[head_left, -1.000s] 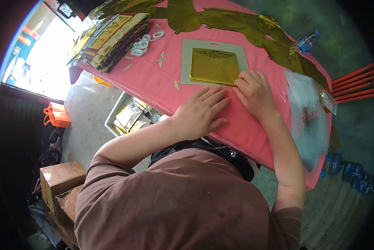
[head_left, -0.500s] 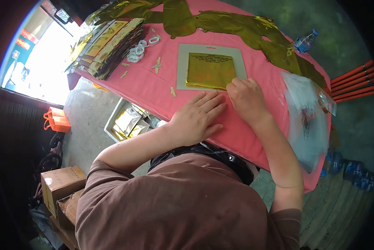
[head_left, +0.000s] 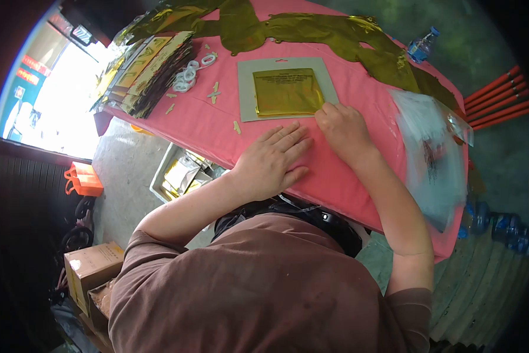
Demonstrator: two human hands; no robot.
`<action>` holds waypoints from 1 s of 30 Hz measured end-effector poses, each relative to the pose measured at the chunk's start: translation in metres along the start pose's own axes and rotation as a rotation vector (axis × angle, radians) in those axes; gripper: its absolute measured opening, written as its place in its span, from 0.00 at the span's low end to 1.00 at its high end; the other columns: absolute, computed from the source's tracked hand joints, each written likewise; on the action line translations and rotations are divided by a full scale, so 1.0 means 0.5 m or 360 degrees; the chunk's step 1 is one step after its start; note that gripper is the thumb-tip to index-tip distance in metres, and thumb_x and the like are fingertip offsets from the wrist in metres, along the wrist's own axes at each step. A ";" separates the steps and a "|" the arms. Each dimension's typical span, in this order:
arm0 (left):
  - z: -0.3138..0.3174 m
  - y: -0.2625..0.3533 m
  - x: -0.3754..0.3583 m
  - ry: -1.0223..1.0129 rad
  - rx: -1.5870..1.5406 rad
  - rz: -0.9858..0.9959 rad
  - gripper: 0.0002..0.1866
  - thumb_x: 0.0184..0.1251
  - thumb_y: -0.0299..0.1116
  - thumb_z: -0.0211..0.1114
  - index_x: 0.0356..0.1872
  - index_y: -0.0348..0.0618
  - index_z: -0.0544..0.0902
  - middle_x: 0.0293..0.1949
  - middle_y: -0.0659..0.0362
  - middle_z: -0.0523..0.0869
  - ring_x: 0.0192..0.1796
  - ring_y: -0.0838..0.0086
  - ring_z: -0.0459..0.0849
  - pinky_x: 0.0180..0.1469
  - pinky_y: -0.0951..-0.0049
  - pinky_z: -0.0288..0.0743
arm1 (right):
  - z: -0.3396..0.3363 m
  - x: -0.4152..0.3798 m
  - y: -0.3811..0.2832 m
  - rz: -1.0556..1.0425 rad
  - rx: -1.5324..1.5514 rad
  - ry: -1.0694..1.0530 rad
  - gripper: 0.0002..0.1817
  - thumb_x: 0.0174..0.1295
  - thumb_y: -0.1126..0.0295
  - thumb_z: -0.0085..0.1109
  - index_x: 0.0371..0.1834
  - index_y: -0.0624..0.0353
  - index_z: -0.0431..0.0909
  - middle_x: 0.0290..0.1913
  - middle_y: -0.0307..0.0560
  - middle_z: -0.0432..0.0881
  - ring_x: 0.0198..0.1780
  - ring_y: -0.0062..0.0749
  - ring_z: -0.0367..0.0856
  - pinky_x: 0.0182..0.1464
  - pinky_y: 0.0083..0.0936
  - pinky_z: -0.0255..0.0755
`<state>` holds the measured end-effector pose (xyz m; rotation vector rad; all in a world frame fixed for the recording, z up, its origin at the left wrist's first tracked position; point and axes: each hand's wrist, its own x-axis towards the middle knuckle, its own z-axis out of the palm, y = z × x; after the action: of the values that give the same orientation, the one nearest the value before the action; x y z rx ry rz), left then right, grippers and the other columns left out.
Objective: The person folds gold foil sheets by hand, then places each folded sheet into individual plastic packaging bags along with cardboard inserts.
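A folded gold foil sheet [head_left: 287,93] with small dark print lies on a grey card [head_left: 248,97] that has a hanging slot at its top. My left hand [head_left: 271,159] rests palm down on the pink cloth below the card, fingers apart, holding nothing. At the foil's lower right corner, my right hand [head_left: 344,130] is closed, its fingertips touching the corner or card edge. What its fingers pinch, if anything, is hidden.
Printed cards [head_left: 152,73] are stacked at the left beside white rings [head_left: 186,77] and small pale pieces [head_left: 215,93]. Gold foil shapes [head_left: 241,29] span the far edge. Clear plastic bags [head_left: 426,159] lie right. A bottle [head_left: 422,46] stands beyond.
The view has shifted slightly, moving the card and table a little left in it. My right hand is still by the foil's corner, and my left hand remains flat.
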<state>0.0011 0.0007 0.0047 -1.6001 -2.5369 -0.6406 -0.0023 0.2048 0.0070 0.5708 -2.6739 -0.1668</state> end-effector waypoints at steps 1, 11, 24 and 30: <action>0.001 0.000 -0.001 0.0007 0.0022 -0.0009 0.27 0.62 0.41 0.57 0.60 0.39 0.69 0.62 0.48 0.69 0.68 0.58 0.63 0.67 0.59 0.57 | 0.003 -0.003 0.001 -0.0008 0.0000 0.0000 0.03 0.48 0.72 0.53 0.22 0.54 0.77 0.27 0.42 0.77 0.32 0.32 0.80 0.32 0.29 0.75; 0.002 0.004 -0.001 0.0031 0.0107 0.0000 0.26 0.64 0.42 0.56 0.60 0.40 0.69 0.62 0.49 0.69 0.67 0.58 0.63 0.68 0.60 0.56 | 0.017 -0.029 -0.008 0.0016 0.0042 0.0072 0.02 0.49 0.73 0.51 0.26 0.55 0.73 0.27 0.42 0.74 0.31 0.33 0.79 0.30 0.31 0.74; -0.025 0.011 0.002 0.0131 -0.0013 0.0081 0.20 0.60 0.36 0.62 0.52 0.38 0.76 0.63 0.48 0.69 0.68 0.55 0.62 0.67 0.59 0.57 | -0.031 -0.069 -0.010 0.0287 0.0129 0.0116 0.09 0.54 0.66 0.57 0.36 0.59 0.77 0.28 0.42 0.76 0.31 0.35 0.80 0.31 0.32 0.74; -0.032 -0.038 0.071 0.0298 -0.0010 0.0207 0.16 0.56 0.35 0.64 0.45 0.39 0.80 0.57 0.46 0.74 0.63 0.54 0.69 0.63 0.58 0.63 | -0.137 -0.165 0.051 0.0644 0.0122 -0.0031 0.10 0.55 0.64 0.58 0.36 0.57 0.79 0.29 0.47 0.78 0.32 0.42 0.80 0.34 0.35 0.74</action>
<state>-0.0343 0.0175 0.0233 -1.6078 -2.2805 -0.7466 0.0854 0.2598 0.0449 0.0413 -2.7572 0.0451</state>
